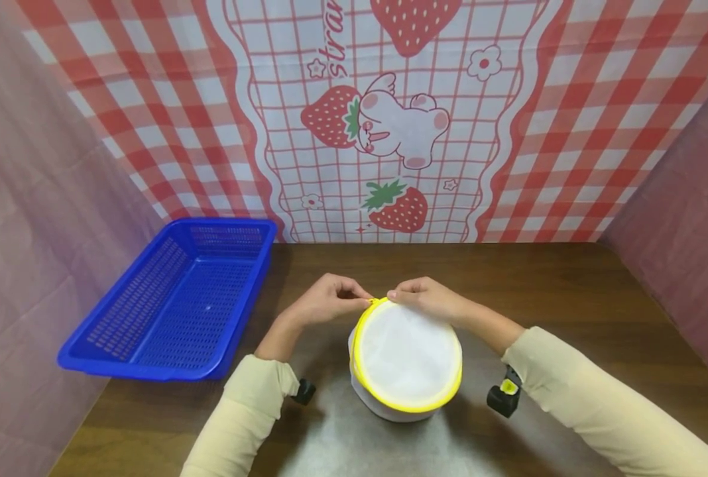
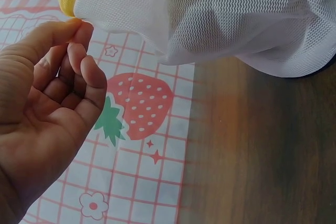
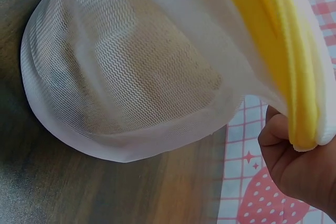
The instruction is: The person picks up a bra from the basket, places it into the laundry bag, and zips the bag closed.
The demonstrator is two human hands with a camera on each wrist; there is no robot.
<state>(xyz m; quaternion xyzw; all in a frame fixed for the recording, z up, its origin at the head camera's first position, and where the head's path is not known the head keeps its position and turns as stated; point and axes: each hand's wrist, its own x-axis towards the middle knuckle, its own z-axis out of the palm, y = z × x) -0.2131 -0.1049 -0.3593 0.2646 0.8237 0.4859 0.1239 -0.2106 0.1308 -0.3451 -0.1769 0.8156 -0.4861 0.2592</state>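
A round white mesh laundry bag [image 1: 410,351] stands on the table in front of me, with a yellow zipper [image 1: 412,407] running around its top edge. At the far left of that edge, my left hand [image 1: 325,299] pinches the zipper's yellow end between thumb and forefinger. My right hand [image 1: 434,301] grips the far rim just to the right, thumb over the lid. From the left wrist, the mesh side [image 2: 220,19] hangs to the right of the pinching fingers. In the right wrist view, the yellow zipper band [image 3: 302,93] runs down to the gripping hand.
A blue perforated plastic basket [image 1: 207,308] sits on the left of the brown wooden table [image 1: 539,285]. Behind the table hangs a red-and-white checked cloth [image 1: 598,132] with strawberry prints. Pinkish cloth [image 1: 688,218] borders the right side.
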